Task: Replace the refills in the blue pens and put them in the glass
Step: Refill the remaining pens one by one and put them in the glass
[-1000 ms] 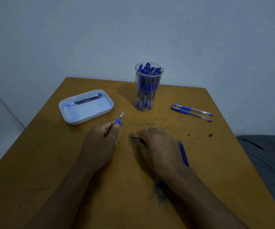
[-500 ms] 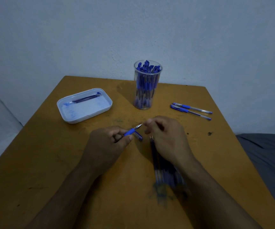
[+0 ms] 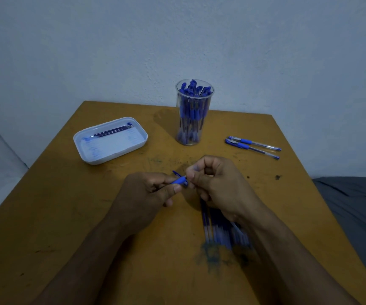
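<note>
A person's two bare hands meet over the middle of a yellow-brown counter (image 3: 67, 216). The left hand (image 3: 142, 197) pinches a short blue pen piece (image 3: 178, 180) between thumb and curled fingers (image 3: 175, 189); it looks like a rubber grip section with a clip-like part beside it, though blur hides the detail. The right hand (image 3: 217, 186) curls its fingers round the piece's tip end, as if fitting or pulling something too small to make out. Under the right wrist lies a loose bundle of refills (image 3: 219, 230), blue with pale ends, on a blue ink smear. The likely risks: the small piece could slip from the pinch and roll off, the wrist could scatter the refills, and ink could stain the fingers, since one fingertip already looks blue. At the back of the counter a clear glass (image 3: 194, 113) stands upright, packed with blue pens. Two capped blue pens (image 3: 252, 146) lie to its right, and a white tray (image 3: 111, 142) holding thin dark refills lies to its left.
</note>
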